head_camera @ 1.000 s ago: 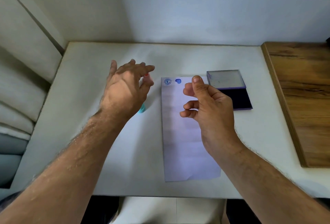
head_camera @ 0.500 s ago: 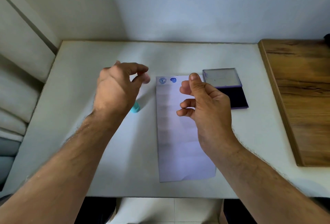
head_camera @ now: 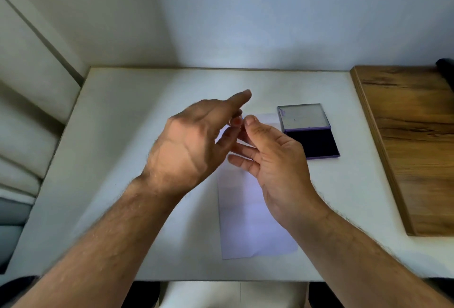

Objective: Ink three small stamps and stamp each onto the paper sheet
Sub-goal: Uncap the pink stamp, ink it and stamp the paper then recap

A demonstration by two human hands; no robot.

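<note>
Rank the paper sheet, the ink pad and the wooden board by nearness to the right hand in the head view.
1. Paper sheet: directly beneath the right hand.
2. Ink pad: open, just to its right.
3. Wooden board: far right, past the table edge.

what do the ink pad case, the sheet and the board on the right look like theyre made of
The open purple-edged ink pad case looks like hard plastic with a slightly glossy lid; its dark pad seems a matte, felt-like surface, though that is a guess. The pale lilac sheet looks like thin matte paper, with faint fold lines across it. The brown board shows streaked wood grain, either real wood or a laminate.
</note>
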